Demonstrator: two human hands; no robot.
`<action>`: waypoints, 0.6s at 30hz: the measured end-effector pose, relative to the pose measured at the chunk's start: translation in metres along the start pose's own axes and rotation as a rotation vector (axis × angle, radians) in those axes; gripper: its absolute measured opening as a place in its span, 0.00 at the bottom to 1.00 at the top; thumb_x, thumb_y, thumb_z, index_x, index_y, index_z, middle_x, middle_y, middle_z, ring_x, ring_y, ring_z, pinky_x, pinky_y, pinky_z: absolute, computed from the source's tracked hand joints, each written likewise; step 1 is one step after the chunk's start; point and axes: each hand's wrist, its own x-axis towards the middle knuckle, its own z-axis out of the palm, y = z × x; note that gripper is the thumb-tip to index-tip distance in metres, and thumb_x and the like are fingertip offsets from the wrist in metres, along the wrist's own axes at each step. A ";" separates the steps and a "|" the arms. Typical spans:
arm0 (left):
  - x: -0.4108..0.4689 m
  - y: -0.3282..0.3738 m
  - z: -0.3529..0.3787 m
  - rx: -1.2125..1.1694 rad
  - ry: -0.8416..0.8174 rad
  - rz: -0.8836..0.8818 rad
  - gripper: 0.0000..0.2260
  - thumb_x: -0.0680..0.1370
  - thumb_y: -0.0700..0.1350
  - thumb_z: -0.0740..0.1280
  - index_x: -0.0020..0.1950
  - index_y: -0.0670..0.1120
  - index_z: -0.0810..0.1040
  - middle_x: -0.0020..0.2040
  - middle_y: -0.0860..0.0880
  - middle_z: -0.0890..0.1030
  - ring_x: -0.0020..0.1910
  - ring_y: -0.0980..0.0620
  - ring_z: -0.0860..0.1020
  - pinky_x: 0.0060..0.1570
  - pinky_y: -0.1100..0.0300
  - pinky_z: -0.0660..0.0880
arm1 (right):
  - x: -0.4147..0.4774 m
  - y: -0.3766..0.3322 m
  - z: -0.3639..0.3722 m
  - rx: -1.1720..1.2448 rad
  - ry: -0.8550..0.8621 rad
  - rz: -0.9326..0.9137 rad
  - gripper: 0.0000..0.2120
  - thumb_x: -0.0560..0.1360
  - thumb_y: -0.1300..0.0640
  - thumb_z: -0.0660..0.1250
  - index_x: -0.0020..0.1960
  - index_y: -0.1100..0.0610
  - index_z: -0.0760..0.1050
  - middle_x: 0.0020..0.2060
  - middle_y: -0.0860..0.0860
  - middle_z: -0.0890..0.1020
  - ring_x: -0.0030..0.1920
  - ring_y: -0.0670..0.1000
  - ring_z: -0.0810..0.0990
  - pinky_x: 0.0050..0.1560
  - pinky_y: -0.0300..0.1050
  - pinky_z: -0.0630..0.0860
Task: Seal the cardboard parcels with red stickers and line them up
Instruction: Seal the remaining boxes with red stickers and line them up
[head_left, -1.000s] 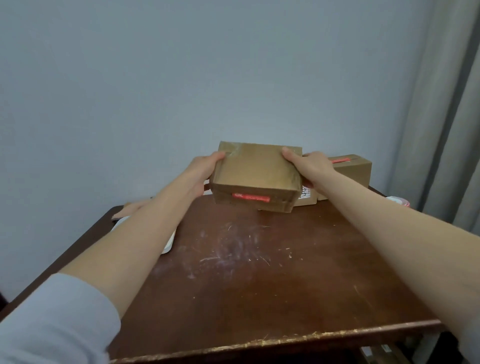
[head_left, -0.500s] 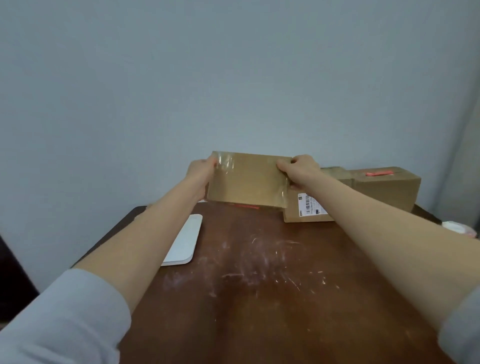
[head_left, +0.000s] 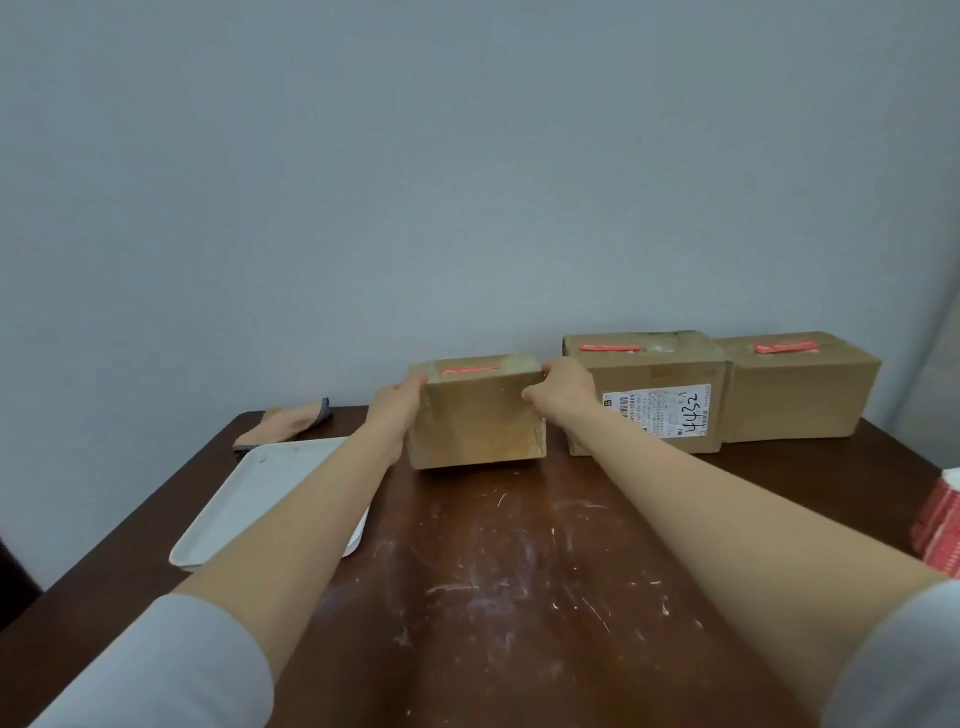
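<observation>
A small cardboard parcel (head_left: 475, 421) with a red sticker (head_left: 467, 370) on its top rests on the brown table (head_left: 519, 597) near the far edge. My left hand (head_left: 397, 413) grips its left side and my right hand (head_left: 563, 392) grips its right top corner. To its right stand two more parcels in a row against the wall: a middle parcel (head_left: 660, 374) with a white shipping label and a red sticker, and a right parcel (head_left: 800, 397) with a red sticker on top. A narrow gap separates the held parcel from the middle one.
A white tray (head_left: 260, 499) lies on the table's left side, partly under my left forearm. A folded tan cloth (head_left: 291, 423) sits behind it. A red-and-white sticker stack (head_left: 940, 525) is at the right edge. A grey wall lies close behind the parcels.
I have turned the parcel so its red sticker faces up, and set it down on the table left of the other two. The view has shifted left, which reveals the tray and cloth.
</observation>
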 end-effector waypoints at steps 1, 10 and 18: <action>0.002 -0.001 0.002 0.020 0.005 -0.007 0.22 0.78 0.54 0.60 0.67 0.42 0.69 0.64 0.47 0.72 0.62 0.45 0.70 0.54 0.56 0.65 | 0.001 0.002 0.000 -0.027 -0.014 -0.010 0.02 0.72 0.65 0.64 0.43 0.59 0.74 0.41 0.56 0.78 0.47 0.58 0.78 0.36 0.41 0.70; -0.017 0.038 0.077 0.784 0.075 0.900 0.24 0.78 0.45 0.60 0.74 0.45 0.62 0.71 0.47 0.64 0.70 0.49 0.63 0.66 0.53 0.65 | 0.019 0.044 -0.066 -0.449 0.203 -0.183 0.30 0.72 0.43 0.69 0.70 0.52 0.68 0.65 0.53 0.68 0.66 0.56 0.66 0.60 0.48 0.68; -0.005 0.044 0.167 1.221 -0.218 0.912 0.35 0.73 0.55 0.64 0.77 0.49 0.54 0.75 0.47 0.58 0.73 0.47 0.59 0.69 0.51 0.63 | 0.046 0.077 -0.080 -0.668 0.139 -0.229 0.34 0.69 0.41 0.70 0.70 0.53 0.66 0.66 0.54 0.68 0.68 0.56 0.63 0.62 0.48 0.67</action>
